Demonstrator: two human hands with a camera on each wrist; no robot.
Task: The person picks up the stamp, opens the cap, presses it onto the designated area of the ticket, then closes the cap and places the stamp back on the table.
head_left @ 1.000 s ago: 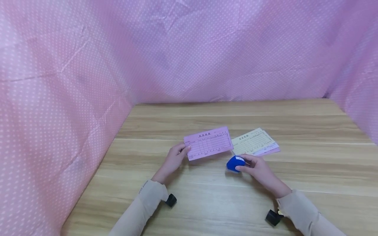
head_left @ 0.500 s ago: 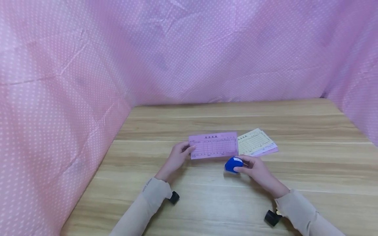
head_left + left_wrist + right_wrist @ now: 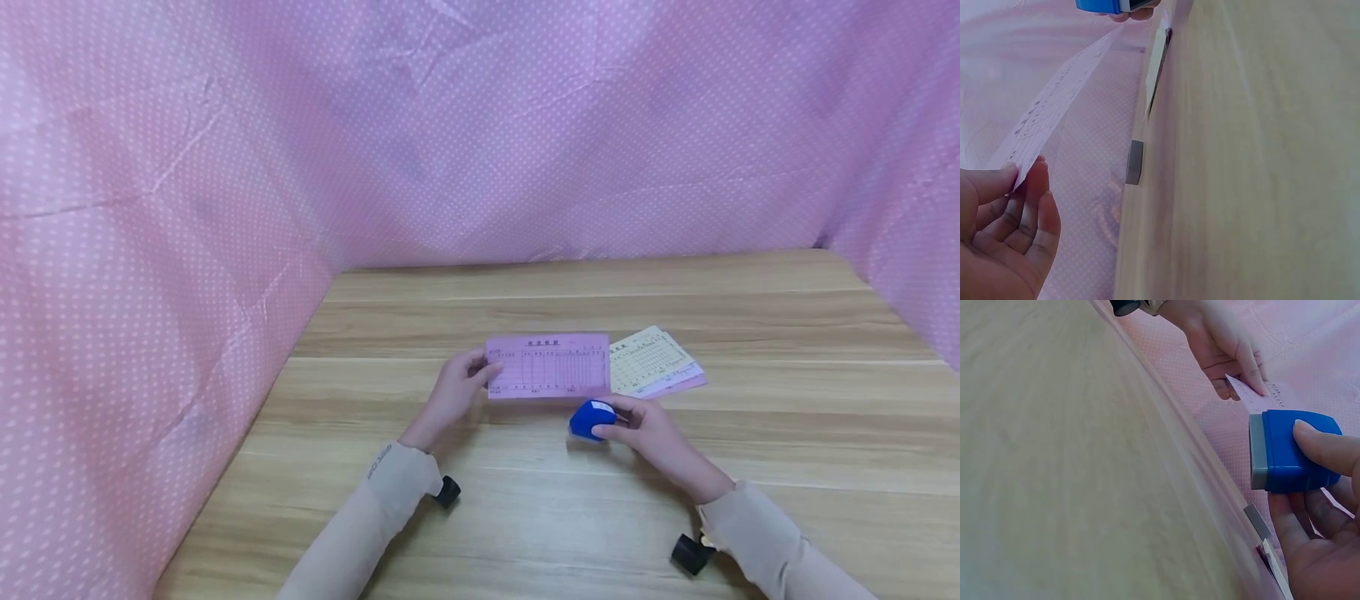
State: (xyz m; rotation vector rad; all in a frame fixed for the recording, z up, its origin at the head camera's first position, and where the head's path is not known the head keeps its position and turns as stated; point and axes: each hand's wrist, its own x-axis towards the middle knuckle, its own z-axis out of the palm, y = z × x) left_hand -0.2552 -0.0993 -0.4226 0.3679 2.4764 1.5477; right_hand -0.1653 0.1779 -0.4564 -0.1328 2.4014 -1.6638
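My left hand [image 3: 459, 386] pinches the left edge of a pink printed form slip [image 3: 549, 367] between thumb and fingers. In the left wrist view that slip [image 3: 1054, 103] is raised off the table. My right hand [image 3: 651, 429] grips a blue stamp [image 3: 591, 419] by its sides, just below the slip's right end. The right wrist view shows the stamp [image 3: 1300, 450] with a grey base facing the table side. Behind the right hand lies a fanned stack of slips, a cream one [image 3: 651, 362] on top and pink edges [image 3: 686, 382] beneath.
A wooden table [image 3: 525, 517] spreads under both hands, with pink dotted cloth [image 3: 480, 125] hanging behind and to the sides. On the table in the left wrist view sits a small grey block [image 3: 1135, 162], hidden in the head view. Black wrist cameras [image 3: 690, 554] hang under the sleeves.
My left hand has moved right with the pink slip, which has turned level and now covers part of the cream slip's left end. The right hand with the stamp has shifted slightly left.
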